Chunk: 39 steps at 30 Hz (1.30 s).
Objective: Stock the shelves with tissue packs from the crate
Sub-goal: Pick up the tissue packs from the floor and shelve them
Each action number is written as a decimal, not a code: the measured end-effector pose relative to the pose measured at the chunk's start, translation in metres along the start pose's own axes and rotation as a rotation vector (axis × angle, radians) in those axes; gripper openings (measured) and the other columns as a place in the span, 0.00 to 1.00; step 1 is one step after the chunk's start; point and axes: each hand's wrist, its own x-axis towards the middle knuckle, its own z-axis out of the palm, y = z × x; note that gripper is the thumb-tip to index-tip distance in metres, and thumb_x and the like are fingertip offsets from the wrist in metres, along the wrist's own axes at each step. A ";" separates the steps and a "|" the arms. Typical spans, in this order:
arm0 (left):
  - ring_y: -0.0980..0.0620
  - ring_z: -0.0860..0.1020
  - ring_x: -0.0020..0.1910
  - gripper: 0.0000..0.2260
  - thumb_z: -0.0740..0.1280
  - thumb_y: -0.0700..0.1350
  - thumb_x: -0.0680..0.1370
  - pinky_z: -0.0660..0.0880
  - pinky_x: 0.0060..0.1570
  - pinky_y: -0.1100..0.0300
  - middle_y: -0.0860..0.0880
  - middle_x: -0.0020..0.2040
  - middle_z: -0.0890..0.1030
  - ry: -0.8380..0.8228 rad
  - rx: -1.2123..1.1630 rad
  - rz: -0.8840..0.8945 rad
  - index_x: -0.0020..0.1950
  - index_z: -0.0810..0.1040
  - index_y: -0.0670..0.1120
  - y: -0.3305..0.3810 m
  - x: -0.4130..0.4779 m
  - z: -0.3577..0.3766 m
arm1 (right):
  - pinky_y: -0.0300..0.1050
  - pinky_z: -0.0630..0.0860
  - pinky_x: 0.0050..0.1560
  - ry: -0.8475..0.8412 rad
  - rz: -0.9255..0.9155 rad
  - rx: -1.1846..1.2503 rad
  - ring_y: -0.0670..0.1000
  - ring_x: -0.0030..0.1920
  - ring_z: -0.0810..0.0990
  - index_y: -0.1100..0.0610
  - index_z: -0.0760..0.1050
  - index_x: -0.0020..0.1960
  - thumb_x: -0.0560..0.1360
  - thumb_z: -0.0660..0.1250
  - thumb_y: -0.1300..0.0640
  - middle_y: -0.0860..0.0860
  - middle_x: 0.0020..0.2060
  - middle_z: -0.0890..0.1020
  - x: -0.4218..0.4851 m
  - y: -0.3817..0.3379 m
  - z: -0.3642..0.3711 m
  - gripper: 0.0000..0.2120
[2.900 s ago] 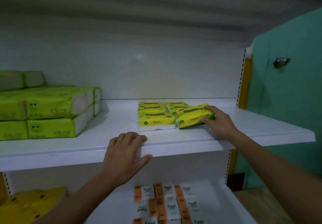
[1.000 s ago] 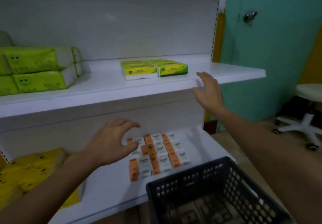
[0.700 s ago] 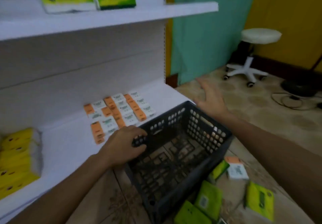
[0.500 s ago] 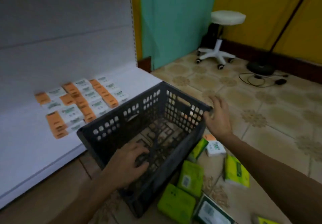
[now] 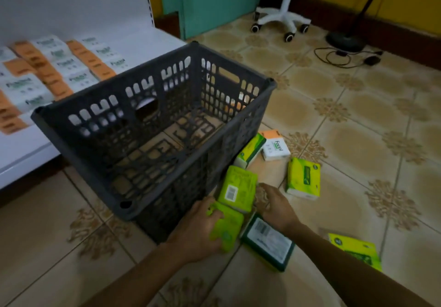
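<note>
**Left hand [image 5: 200,228] clutching, right hand [image 5: 276,207] unclear**

The left grips a lime tissue pack [image 5: 226,231] beside the black crate [image 5: 114,77] on the floor. The right's curled fingers meet a dark green pack [image 5: 267,241], but I cannot tell if they grasp it. Other packs [image 5: 303,178] lie scattered on the tiles, and orange-white packs [image 5: 59,68] line the bottom shelf [image 5: 23,154].

Only one view to go on: it's shot from the wearer's head, wide-angle, tilted steeply down at the tiled floor [image 5: 358,144]. The crate [image 5: 181,194] is framed close at centre, and the bottom shelf [image 5: 148,44] is pushed to the upper left.
</note>
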 end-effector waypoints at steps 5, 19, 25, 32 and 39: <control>0.41 0.59 0.72 0.40 0.61 0.63 0.67 0.62 0.68 0.55 0.41 0.74 0.51 -0.216 0.017 -0.373 0.75 0.53 0.49 -0.022 -0.003 0.031 | 0.49 0.69 0.62 -0.123 0.070 0.035 0.61 0.65 0.69 0.58 0.53 0.75 0.73 0.69 0.53 0.59 0.68 0.65 0.007 -0.023 0.030 0.37; 0.51 0.70 0.67 0.38 0.70 0.59 0.63 0.63 0.56 0.72 0.53 0.68 0.70 -0.038 -0.578 -0.452 0.70 0.58 0.58 -0.012 -0.002 0.035 | 0.52 0.75 0.47 -0.019 0.280 0.261 0.61 0.52 0.79 0.62 0.66 0.59 0.78 0.62 0.54 0.61 0.53 0.78 -0.010 -0.033 0.058 0.16; 0.49 0.75 0.61 0.38 0.72 0.60 0.63 0.72 0.57 0.59 0.46 0.63 0.76 0.001 -0.516 -0.441 0.69 0.66 0.49 0.013 0.012 0.019 | 0.49 0.70 0.58 0.116 0.568 0.649 0.60 0.56 0.76 0.59 0.79 0.48 0.79 0.57 0.44 0.58 0.50 0.78 -0.003 -0.033 0.012 0.20; 0.47 0.75 0.60 0.39 0.71 0.60 0.65 0.74 0.57 0.50 0.46 0.63 0.74 0.145 -0.555 -0.310 0.71 0.61 0.47 0.059 0.051 -0.036 | 0.48 0.75 0.42 0.275 0.390 1.026 0.57 0.38 0.79 0.54 0.79 0.41 0.76 0.61 0.49 0.57 0.42 0.81 -0.010 -0.046 -0.081 0.12; 0.45 0.71 0.63 0.37 0.71 0.51 0.73 0.70 0.60 0.50 0.44 0.67 0.69 0.337 -0.503 -0.261 0.75 0.53 0.51 0.116 0.038 -0.150 | 0.47 0.76 0.48 0.367 0.171 1.194 0.51 0.45 0.81 0.57 0.80 0.48 0.75 0.60 0.59 0.51 0.43 0.83 -0.019 -0.116 -0.193 0.09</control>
